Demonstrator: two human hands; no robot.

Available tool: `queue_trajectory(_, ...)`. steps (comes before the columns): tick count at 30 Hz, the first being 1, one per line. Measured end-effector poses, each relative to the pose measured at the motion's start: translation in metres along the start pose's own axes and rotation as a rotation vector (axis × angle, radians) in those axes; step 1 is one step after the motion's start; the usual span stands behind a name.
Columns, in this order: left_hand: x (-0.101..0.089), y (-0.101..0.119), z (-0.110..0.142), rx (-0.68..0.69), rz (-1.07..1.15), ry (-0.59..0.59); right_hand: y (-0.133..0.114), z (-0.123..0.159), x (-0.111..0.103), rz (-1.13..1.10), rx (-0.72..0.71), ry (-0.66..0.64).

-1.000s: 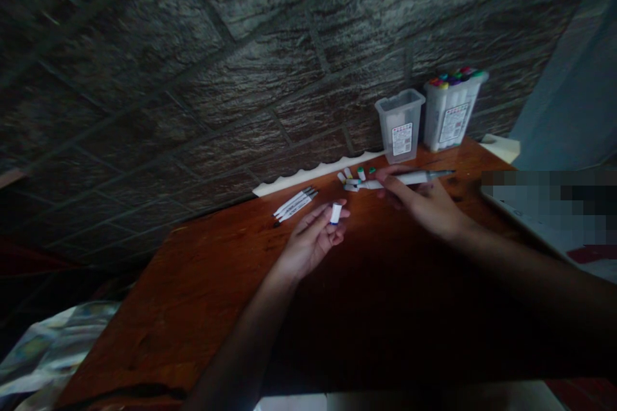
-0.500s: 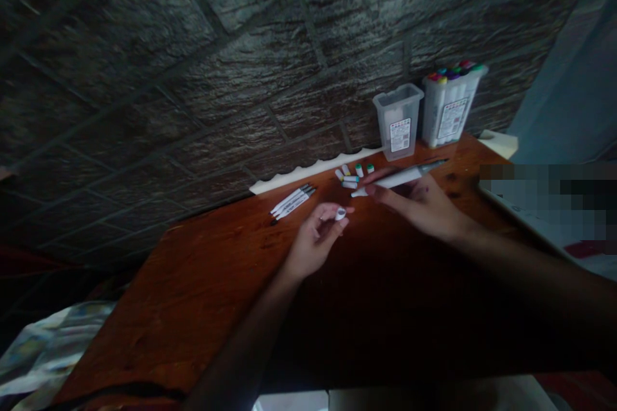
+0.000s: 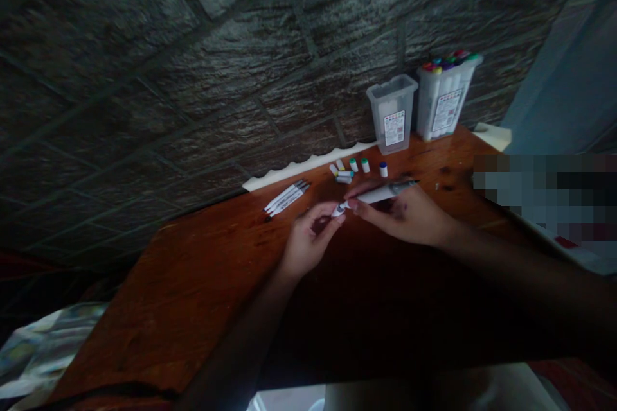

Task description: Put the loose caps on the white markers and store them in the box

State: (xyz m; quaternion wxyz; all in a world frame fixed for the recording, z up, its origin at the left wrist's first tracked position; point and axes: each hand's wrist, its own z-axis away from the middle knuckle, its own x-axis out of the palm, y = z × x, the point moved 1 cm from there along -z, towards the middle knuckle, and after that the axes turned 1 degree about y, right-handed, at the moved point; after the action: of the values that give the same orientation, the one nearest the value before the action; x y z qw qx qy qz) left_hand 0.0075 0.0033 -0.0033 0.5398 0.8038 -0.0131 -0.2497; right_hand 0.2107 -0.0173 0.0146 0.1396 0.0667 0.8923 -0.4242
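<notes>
My right hand [image 3: 402, 213] is closed round a white marker [image 3: 378, 194], its dark tip pointing up to the right. Between the fingertips of my left hand [image 3: 311, 237] is a small white marker cap [image 3: 338, 209], held at the marker's lower left end. Whether the cap sits on that end or only touches it, I cannot tell. Just beyond my hands, several loose caps lie or stand on the wood, among them an upright cap with a blue top [image 3: 384, 169] and one with a green top [image 3: 365, 165]. Left of them, several uncapped white markers [image 3: 288, 198] lie side by side.
At the back of the brown wooden table [image 3: 193, 282] stand a clear plastic container [image 3: 393, 115] and a second container [image 3: 443, 103] full of colour-topped markers. A white wavy-edged strip [image 3: 308, 167] runs along the stone-patterned wall [image 3: 231, 58].
My right hand has moved left and brought the marker's end to the cap in my left hand. The blue-topped cap, out of sight before, now shows on the table. The view has shifted slightly.
</notes>
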Motion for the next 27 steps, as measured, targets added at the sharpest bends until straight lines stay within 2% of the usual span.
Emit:
queue_trajectory(4, 0.0, 0.0, 0.0, -0.014, 0.025, -0.003, -0.001, 0.001, 0.001, 0.013, -0.039, -0.042)
queue_trajectory(9, 0.001, 0.002, -0.001, -0.044, 0.095, 0.02, -0.003, 0.001, 0.002, 0.138, -0.076, -0.053)
queue_trajectory(11, 0.003, 0.004, 0.0, -0.078, 0.117, 0.028, -0.002, 0.0, -0.001, 0.202, -0.067, -0.001)
queue_trajectory(15, 0.008, 0.008, 0.003, -0.152, 0.165, 0.033, -0.001, -0.004, -0.014, 0.293, -0.004, 0.217)
queue_trajectory(17, 0.009, 0.009, 0.004, -0.149, 0.182, 0.037, -0.003, -0.005, -0.016, 0.281, -0.002, 0.235)
queue_trajectory(22, 0.006, 0.006, 0.002, -0.128, 0.193, 0.044, -0.007, -0.003, -0.011, 0.185, -0.051, 0.188)
queue_trajectory(27, 0.005, 0.006, 0.001, -0.128, 0.209, 0.049, -0.007, -0.003, -0.008, 0.106, -0.013, 0.189)
